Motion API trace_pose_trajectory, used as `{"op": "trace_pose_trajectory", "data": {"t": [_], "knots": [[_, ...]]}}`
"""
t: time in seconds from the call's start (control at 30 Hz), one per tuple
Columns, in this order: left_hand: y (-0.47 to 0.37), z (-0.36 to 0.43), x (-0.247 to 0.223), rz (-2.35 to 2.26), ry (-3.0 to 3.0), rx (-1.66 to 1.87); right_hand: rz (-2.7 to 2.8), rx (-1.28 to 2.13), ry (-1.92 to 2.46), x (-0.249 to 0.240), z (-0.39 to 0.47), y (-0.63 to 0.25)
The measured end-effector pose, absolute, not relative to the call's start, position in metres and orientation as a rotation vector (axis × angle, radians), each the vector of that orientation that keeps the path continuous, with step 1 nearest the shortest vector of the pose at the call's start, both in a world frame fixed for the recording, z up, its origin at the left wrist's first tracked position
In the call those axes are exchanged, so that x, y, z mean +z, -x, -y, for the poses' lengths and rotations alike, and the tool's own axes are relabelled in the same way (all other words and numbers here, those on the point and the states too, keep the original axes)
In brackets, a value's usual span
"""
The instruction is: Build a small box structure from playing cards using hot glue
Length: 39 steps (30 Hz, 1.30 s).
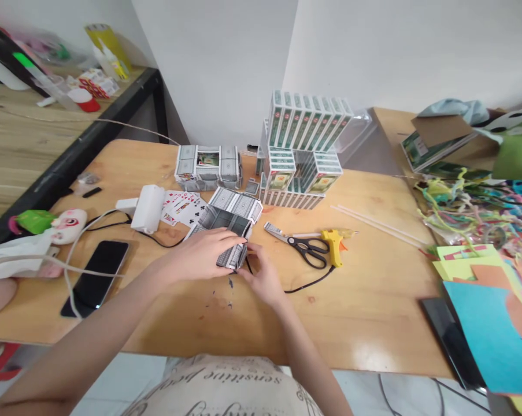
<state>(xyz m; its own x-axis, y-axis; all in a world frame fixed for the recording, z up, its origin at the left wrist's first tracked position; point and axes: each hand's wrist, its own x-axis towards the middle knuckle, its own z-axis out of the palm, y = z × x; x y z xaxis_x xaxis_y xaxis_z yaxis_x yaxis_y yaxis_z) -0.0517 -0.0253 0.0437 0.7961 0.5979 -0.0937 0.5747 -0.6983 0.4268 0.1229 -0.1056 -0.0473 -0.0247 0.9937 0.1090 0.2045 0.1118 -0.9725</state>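
Observation:
In the head view, an open-topped box folded from grey-backed playing cards point(226, 219) lies on the table before me. My left hand point(206, 251) reaches across its near left side, fingers wrapped over the wall. At its near right corner my right hand point(263, 274) grips the edge between thumb and fingers; the fingertips are partly hidden. To the right lie black-handled scissors point(306, 247) and a yellow glue gun point(335, 245) with its cord running towards my hands. Loose playing cards point(183, 208) are fanned out behind my left hand.
Behind stand a finished-looking card structure point(207, 164) and a tall stack of card boxes point(310, 121). A phone point(98, 274), cables and a white adapter point(148, 208) lie left. Clear glue sticks point(377, 224), coloured paper point(490, 329) and yarn point(460, 208) are right.

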Motion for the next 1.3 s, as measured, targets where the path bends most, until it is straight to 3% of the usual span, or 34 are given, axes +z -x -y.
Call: {"op": "trace_pose_trajectory", "data": {"t": [0.4, 0.6, 0.77, 1.3], "knots": [[0.049, 0.028, 0.040, -0.853, -2.464, 0.183, 1.457, 1.018, 1.275, -0.047, 0.107, -0.124], [0.048, 0.027, 0.041, -0.824, -2.480, 0.195, 1.496, 0.842, 1.277, -0.025, 0.110, -0.127], [0.049, 0.028, 0.041, -0.812, -2.448, 0.188, 1.513, 0.665, 1.412, -0.012, 0.111, -0.122], [0.044, 0.033, 0.028, -0.817, -2.814, 0.037, 1.822, 0.749, 2.092, 0.029, 0.094, -0.100]]}}
